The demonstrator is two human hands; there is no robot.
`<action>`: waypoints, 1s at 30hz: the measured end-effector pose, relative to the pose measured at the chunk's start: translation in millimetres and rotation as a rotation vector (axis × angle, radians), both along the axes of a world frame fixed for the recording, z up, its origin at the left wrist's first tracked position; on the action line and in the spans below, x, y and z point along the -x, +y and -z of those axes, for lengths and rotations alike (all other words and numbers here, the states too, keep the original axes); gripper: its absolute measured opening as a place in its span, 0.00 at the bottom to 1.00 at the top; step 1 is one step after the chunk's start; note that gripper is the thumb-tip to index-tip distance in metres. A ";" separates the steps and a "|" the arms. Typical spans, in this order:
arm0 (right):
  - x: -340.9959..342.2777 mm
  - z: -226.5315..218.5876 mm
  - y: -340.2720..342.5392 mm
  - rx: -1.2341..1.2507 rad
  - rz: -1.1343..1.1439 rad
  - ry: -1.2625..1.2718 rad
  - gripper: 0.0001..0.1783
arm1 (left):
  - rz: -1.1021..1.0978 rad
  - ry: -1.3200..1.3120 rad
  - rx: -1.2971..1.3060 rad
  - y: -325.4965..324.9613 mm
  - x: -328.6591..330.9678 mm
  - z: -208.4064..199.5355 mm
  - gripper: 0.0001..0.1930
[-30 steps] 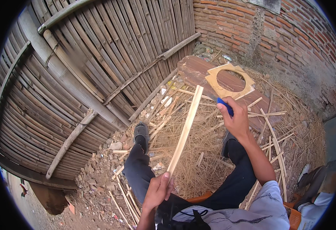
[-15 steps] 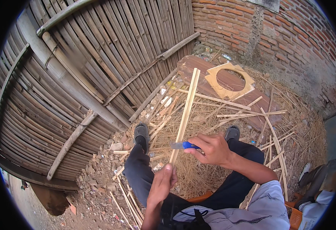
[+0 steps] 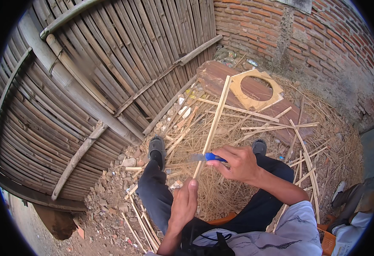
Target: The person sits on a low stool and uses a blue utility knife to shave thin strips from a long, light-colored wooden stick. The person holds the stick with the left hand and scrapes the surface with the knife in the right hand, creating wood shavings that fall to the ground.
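A long pale strip of split bamboo or wood slants up and away in front of me. My left hand is closed round its near end, the thumb lying along it. My right hand grips the blue handle of a short cutter knife. The knife's flat grey blade lies across the strip, a little beyond my left fingers, and seems to touch it. Thin shavings are heaped on the ground between my legs, below the strip.
Loose strips lie scattered right and ahead, more at lower left. A reddish-brown board bears a tan cut-out panel with a round hole. A bamboo fence and brick wall close off the corner. Another person's leg shows at right.
The strip's far end has swung right, and the strip now shows a narrower face. My left hand has shifted slightly up and right; the knife stays across the strip, a little higher.
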State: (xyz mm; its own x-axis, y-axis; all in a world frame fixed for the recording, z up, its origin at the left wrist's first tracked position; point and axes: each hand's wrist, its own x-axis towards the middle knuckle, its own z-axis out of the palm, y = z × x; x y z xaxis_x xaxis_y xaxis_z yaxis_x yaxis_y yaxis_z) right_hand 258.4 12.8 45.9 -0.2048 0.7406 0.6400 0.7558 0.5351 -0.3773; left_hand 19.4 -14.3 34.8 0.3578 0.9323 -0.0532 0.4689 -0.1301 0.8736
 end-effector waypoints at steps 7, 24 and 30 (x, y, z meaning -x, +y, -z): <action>-12.9 -2.3 8.4 -0.063 0.124 -0.001 0.15 | 0.005 0.008 0.056 -2.7 6.6 -2.2 0.24; -24.9 -11.2 17.5 0.269 -0.025 0.389 0.19 | 0.151 -0.414 0.748 3.4 43.4 23.8 0.27; -26.4 2.8 21.6 0.563 -0.200 0.778 0.17 | 0.301 -0.478 0.803 13.3 35.3 33.6 0.29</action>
